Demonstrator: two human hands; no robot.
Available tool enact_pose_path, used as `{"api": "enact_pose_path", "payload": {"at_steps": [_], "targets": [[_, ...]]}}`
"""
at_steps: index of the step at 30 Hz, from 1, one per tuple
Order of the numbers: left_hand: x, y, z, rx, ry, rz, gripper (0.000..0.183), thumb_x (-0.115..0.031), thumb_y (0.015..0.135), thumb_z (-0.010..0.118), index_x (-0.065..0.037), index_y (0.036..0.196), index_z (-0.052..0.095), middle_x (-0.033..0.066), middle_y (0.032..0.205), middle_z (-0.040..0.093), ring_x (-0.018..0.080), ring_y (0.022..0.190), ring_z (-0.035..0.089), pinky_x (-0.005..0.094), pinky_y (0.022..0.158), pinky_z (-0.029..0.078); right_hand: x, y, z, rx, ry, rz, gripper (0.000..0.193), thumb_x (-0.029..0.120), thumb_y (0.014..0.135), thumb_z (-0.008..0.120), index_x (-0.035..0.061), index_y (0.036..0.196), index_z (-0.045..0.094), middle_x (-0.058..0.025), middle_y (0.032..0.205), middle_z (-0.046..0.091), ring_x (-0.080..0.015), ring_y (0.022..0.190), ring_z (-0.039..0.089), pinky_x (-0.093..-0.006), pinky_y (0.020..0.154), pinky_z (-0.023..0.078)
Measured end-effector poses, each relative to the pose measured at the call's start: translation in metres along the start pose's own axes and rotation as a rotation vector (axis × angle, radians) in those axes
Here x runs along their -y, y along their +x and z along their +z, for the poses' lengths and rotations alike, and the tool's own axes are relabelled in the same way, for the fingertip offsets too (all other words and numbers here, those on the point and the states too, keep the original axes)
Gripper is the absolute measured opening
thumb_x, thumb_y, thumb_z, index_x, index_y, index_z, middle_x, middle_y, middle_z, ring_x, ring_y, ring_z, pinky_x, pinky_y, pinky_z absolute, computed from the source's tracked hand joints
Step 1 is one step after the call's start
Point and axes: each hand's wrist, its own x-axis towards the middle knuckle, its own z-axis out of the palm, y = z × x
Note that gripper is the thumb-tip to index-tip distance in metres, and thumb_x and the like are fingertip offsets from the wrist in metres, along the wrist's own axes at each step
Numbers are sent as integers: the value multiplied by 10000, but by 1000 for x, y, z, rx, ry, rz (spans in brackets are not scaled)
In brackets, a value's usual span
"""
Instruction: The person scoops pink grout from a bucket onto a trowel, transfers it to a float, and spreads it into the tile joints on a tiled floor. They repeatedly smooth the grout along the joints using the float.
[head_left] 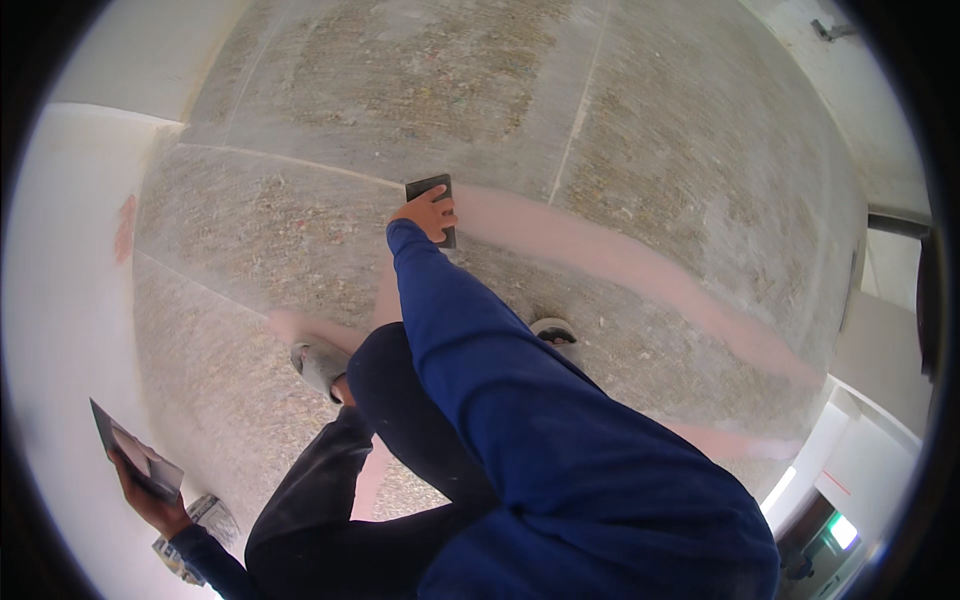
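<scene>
My right hand [428, 214] is stretched out over the floor, its fingers closed over a dark rectangular trowel blade [428, 185]. The blade lies at a seam, where a light joint line meets a smooth pink band of filler [580, 250] running off to the right. At the lower left, my left hand [148, 505] grips a wide putty knife [105, 425], held up off the floor with pinkish filler on its face. How either tool's handle is made is hidden by my fingers.
Rough grey floor panels [360, 70] with straight joints surround me. My slippered feet [320, 368] stand between pink strips. A bucket [215, 520] sits beside my left wrist, near the white wall [65, 300]. To the right are a dark-framed opening [925, 290] and a doorway [825, 530].
</scene>
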Motion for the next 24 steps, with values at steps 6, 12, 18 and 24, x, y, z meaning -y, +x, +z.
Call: {"api": "enact_pose_path", "payload": {"at_steps": [6, 12, 18, 24], "targets": [[-7, 7, -12, 211, -38, -8, 469, -331, 1071, 533, -68, 1459, 508, 57, 1395, 594, 188, 1241, 592, 338, 1043, 492, 4, -16, -8, 197, 26, -244, 591, 288, 998, 552, 198, 1552, 366, -142, 1428, 415, -370, 1287, 458, -534, 950, 497], [0, 3, 1, 83, -70, -67, 483, -339, 1072, 529, -65, 1469, 498, 53, 1420, 579, 197, 1276, 572, 349, 1073, 470, -164, 141, -81, 21, -62, -384, 722, 251, 928, 555, 215, 1596, 285, -283, 1539, 355, -487, 1369, 406, -675, 1053, 399], [-1, 3, 3, 19, -66, -34, 516, -358, 1067, 530, -67, 1490, 473, 55, 1450, 556, 203, 1292, 559, 358, 1083, 462, -450, 278, -176, -299, -146, 279, 606, 407, 963, 508, 124, 1492, 423, -254, 1443, 502, -372, 1393, 400, -549, 1092, 345], [-4, -2, 7, 63, -30, -38, 516, -365, 1065, 532, -77, 1489, 473, 78, 1445, 554, 225, 1291, 560, 372, 1079, 470, -396, 276, -136, -319, -252, 285, 477, 346, 960, 519, 181, 1406, 547, -204, 1417, 527, -324, 1334, 458, -528, 1050, 362]]}}
